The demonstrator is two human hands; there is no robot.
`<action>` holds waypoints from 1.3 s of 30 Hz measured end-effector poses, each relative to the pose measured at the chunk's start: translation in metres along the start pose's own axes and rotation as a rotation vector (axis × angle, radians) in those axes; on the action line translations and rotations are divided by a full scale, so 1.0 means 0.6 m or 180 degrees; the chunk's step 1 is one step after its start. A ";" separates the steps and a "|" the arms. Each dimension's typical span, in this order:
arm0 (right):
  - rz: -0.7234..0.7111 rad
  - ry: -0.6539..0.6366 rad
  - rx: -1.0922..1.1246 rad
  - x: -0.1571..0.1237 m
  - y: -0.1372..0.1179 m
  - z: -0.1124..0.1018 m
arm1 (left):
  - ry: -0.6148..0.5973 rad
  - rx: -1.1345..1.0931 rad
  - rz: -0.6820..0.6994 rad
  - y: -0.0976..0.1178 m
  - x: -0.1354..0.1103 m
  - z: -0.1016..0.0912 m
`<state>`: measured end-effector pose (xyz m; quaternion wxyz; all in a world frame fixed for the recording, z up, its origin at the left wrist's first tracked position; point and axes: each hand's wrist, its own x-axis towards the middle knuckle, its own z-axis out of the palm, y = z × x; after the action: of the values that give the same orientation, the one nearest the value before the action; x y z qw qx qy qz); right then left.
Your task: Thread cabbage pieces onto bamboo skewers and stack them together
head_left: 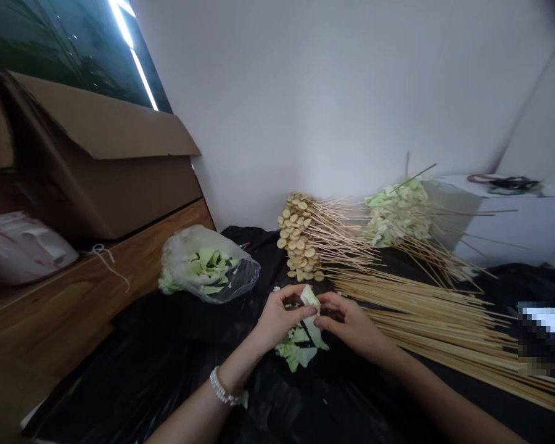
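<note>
- The left hand, just left of centre, curls its fingers around a torn piece of pale green cabbage leaf and pinches it from the left.
- The right hand reaches in from the lower right and pinches the same piece from the other side, its fingertips almost meeting the left hand's.
- The piece stands roughly upright between the hands, just above a black plastic sheet. It looks light, soft and thin, and would probably crease or tear if squeezed hard; its thicker, paler part seems the firmest place to hold.
- A beaded bracelet circles the left wrist.
- Directly below the hands lies a loose heap of cabbage pieces.
- To the right, bare wooden skewers lie side by side.
- Above the hands, skewers threaded with round tan slices and skewers threaded with cabbage are stacked.
- Left of the hands, a clear plastic bag of cabbage pieces rests on the sheet.
- At upper left, a cardboard box sits on a wooden counter.
</note>
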<state>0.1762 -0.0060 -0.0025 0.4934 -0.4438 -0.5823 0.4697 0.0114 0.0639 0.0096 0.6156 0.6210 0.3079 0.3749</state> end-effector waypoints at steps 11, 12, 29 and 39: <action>-0.0253 -0.0310 0.0022 -0.003 0.001 0.002 | 0.0440 0.1454 0.0926 0.003 -0.009 0.011; -0.0278 -0.0255 -0.0150 -0.004 0.000 0.003 | 0.0447 0.1583 0.1019 0.003 -0.011 0.012; 0.0380 0.0246 0.0733 0.003 0.000 0.000 | 0.0211 0.1587 0.1344 0.001 -0.010 -0.002; 0.0076 0.0194 0.0051 0.005 0.006 0.000 | -0.0122 0.2898 0.2583 -0.002 -0.015 -0.006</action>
<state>0.1758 -0.0024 -0.0055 0.5087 -0.4609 -0.5579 0.4665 0.0035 0.0582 0.0077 0.1018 0.8962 0.1650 0.3991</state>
